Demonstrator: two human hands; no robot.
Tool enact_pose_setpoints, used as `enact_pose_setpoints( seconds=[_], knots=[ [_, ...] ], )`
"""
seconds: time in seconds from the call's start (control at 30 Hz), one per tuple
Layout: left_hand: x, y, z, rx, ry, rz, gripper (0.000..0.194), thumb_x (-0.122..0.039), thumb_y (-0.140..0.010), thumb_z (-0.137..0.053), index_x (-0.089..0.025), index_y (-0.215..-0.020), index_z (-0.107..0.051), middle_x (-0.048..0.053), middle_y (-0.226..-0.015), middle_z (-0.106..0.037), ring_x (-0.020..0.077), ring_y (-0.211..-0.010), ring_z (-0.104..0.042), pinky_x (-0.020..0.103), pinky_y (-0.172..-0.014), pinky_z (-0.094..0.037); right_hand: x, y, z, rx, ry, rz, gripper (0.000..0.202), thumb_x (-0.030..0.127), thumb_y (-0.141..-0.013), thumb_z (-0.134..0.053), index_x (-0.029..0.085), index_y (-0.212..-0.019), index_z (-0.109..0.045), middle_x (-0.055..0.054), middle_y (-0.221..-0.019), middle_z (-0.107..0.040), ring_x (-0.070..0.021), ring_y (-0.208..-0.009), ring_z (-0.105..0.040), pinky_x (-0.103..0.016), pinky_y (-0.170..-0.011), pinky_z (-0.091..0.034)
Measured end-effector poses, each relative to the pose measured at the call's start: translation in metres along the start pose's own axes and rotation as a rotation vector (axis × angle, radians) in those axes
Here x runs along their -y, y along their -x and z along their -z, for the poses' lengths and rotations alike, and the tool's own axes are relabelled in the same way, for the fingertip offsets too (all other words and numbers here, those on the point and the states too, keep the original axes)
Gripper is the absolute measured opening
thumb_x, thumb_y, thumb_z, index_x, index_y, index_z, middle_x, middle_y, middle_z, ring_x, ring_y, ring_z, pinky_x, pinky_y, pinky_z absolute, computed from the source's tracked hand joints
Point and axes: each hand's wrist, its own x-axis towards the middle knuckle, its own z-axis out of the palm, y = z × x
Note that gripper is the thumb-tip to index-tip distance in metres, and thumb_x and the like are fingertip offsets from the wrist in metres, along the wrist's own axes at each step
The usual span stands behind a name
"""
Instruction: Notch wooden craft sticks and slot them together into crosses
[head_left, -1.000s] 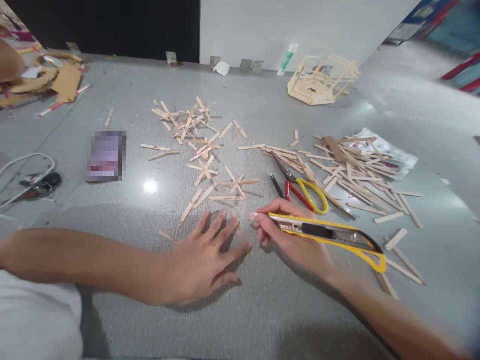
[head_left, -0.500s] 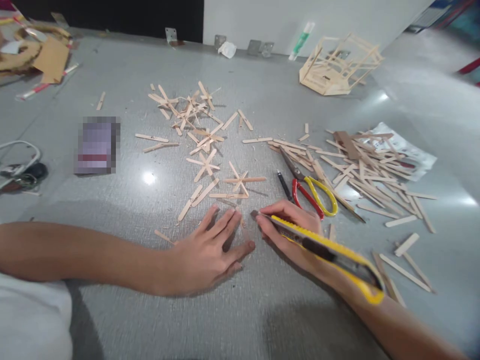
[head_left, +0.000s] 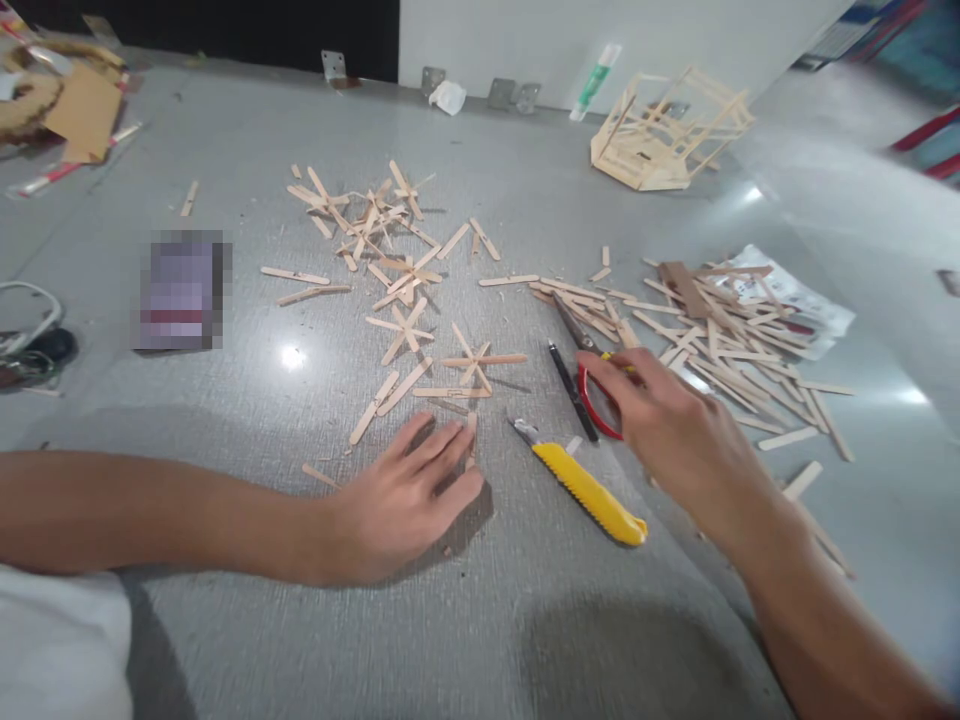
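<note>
My left hand [head_left: 405, 505] rests low on the table, its fingers bent around a short wooden craft stick [head_left: 471, 425]; the fingertips partly hide the stick. My right hand [head_left: 660, 410] is closed over the handles of the scissors [head_left: 600, 405], which have one red and one yellow loop; the yellow one is mostly covered. The scissor blades still lie on the table, pointing up and left. Between my hands lies a yellow box cutter [head_left: 589, 490] with its blade out. A black pen [head_left: 572, 390] lies alongside the scissors.
Star-shaped stick pieces [head_left: 405, 330] and notched sticks spread ahead of my left hand. A loose stick pile [head_left: 727, 330] lies right, partly on a white packet [head_left: 814, 300]. A hexagonal stick frame [head_left: 645, 170] stands back right. Cardboard [head_left: 86, 110] lies far left.
My right hand has let go of the box cutter, leaving it on the table, and has moved right onto the scissors. My left hand stays near the same place, its fingers more drawn together.
</note>
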Motion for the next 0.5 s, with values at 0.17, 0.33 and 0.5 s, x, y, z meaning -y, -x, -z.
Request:
enact_pose_setpoints(
  seconds=[0.17,0.33,0.5],
  knots=[
    [-0.003,-0.002,0.002,-0.178,-0.165,-0.026,0.021,-0.01,-0.094,-0.061,-0.008,-0.114,-0.065,0.026,-0.135,-0.066,0.0357,-0.13,-0.063,0.06,-0.115,-0.048,-0.003,-0.01,-0.013,0.007,0.036,0.155,0.038,0.008,-0.103,-0.04,0.016,-0.132,-0.063,-0.014,-0.109,-0.071,-0.0288,-0.098,-0.069,-0.035,-0.072,-0.053],
    [-0.003,-0.003,0.0,-0.301,-0.174,-0.049,0.018,-0.012,-0.094,-0.061,-0.005,-0.109,-0.069,0.021,-0.118,-0.075,0.0327,-0.117,-0.071,0.058,-0.107,-0.056,-0.006,-0.009,-0.012,0.125,0.084,0.074,0.045,-0.003,-0.094,-0.041,0.018,-0.122,-0.068,-0.009,-0.097,-0.071,-0.0226,-0.074,-0.067,-0.031,-0.057,-0.045],
    [-0.001,-0.003,0.004,-0.243,-0.075,-0.042,0.028,-0.013,-0.096,-0.056,-0.004,-0.12,-0.066,0.024,-0.131,-0.069,0.0358,-0.126,-0.065,0.06,-0.109,-0.052,-0.025,-0.006,-0.013,0.025,0.077,0.271,0.045,-0.005,-0.092,-0.039,0.015,-0.113,-0.073,-0.013,-0.1,-0.074,-0.0279,-0.094,-0.069,-0.035,-0.069,-0.052]
  ],
)
